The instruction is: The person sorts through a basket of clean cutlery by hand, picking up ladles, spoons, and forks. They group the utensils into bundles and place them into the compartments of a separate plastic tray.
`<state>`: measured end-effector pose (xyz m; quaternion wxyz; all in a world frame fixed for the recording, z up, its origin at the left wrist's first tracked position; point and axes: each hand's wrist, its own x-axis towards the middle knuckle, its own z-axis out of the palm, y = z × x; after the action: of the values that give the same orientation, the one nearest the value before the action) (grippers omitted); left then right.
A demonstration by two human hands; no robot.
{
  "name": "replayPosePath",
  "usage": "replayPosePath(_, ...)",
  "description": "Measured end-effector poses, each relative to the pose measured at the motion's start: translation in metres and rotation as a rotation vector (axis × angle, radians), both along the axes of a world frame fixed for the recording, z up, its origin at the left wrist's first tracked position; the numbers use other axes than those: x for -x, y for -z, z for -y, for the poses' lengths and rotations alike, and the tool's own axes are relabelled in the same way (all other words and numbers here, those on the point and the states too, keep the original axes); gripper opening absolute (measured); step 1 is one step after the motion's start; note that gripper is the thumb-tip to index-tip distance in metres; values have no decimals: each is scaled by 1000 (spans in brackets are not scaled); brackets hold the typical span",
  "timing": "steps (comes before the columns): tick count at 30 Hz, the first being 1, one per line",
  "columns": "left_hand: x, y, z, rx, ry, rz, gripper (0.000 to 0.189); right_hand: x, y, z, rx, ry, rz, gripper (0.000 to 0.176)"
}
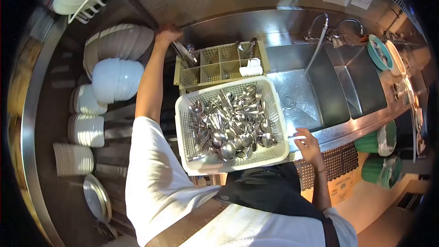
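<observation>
Cutlery [228,126] fills a white basket [276,110] at the centre of the frame, set on the table's edge beside the sink [320,96]. Just above it sits an olive divider tray [211,72]. The left hand [167,34] reaches to the upper left, clenched on a bundle of utensils [184,54] whose ends point at the tray's left corner. The right hand [307,145] rests released, fingers spread, on the sink's front rim by the basket's lower right corner. Stacked white bowls [116,80] stand at the left.

commercial kitchen dish area: steel sinks [329,96], stacked bowls [116,80], cutlery basket [233,126].
</observation>
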<state>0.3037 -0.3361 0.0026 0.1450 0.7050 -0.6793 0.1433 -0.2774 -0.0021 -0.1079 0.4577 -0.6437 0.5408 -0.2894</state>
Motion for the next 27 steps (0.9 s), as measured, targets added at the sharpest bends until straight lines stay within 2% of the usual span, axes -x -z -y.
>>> replayPosePath(1, -4, 11, 25, -199, -1, 168, 40, 9, 12, -13, 64, 83, 25, 36)
replayPosePath(2, 29, -15, 11, -461, -123, -66, 50, 12, 20, -25, 130, 166, 48, 34)
replayPosePath(3, 15, 13, 38, -465, -96, -66, 50, 9, 12, -37, 129, 191, 39, 34)
replayPosePath(4, -14, 64, 77, -440, -98, 73, 44, 5, -6, -49, -2, 290, 20, 33)
replayPosePath(5, -26, 96, 102, -411, -102, 209, 41, 2, -15, -60, -133, 385, 3, 32)
replayPosePath(6, 2, 65, 83, -687, -164, -118, 84, 1, -14, -71, -129, 418, -15, 32)
replayPosePath(8, 0, 101, 76, -627, -127, -35, 88, 3, 0, -92, -105, 469, -31, 31)
replayPosePath(10, -31, 151, 95, -566, -113, 51, 91, -3, -6, -100, -119, 480, -37, 30)
replayPosePath(12, -73, 202, 125, -692, -100, -364, 102, -9, -12, -103, -189, 509, 5, 28)
replayPosePath(13, -63, 193, 112, -699, -104, -368, 102, -9, -9, -102, -196, 507, 0, 28)
replayPosePath(15, -47, 174, 84, -270, -63, -85, 106, -4, 1, -100, -191, 468, 80, 29)
replayPosePath(16, -62, 182, 93, -271, -65, -85, 106, -1, -17, -89, -324, 464, 148, 31)
replayPosePath(17, -84, 198, 111, -371, -117, -105, 106, 4, -30, -83, -322, 473, 279, 32)
replayPosePath(18, -88, 213, 120, -477, -163, -124, 107, 11, -62, -74, -352, 348, 295, 33)
replayPosePath(19, -56, 151, 85, -585, -105, -266, 104, 19, -109, -63, -380, 233, 309, 34)
replayPosePath(20, -16, 79, 45, -695, -62, -414, 100, 24, -184, -46, -295, -71, 117, 38)
replayPosePath(21, -21, 65, 51, -833, 109, -425, 83, 27, -236, -38, -217, -371, -73, 43)
replayPosePath(22, 49, -34, -29, -849, 483, -660, 68, 58, -229, -50, -122, -715, 161, 43)
replayPosePath(23, 88, -96, -80, -820, 773, -688, 57, 14, -326, -23, 35, -1248, -250, 42)
replayPosePath(24, 119, -145, -137, -700, 1059, -902, 41, -4, -359, -19, 70, -1371, -180, 41)
replayPosePath(25, 137, -175, -160, -373, 1624, -634, 29, -8, -367, -29, 100, -1355, -146, 41)
replayPosePath(26, 156, -199, -199, -349, 1844, -613, 28, -11, -370, -35, 126, -1341, -135, 41)
replayPosePath(27, 170, -217, -227, -407, 1902, -590, 28, -12, -369, -40, 138, -1322, -124, 40)
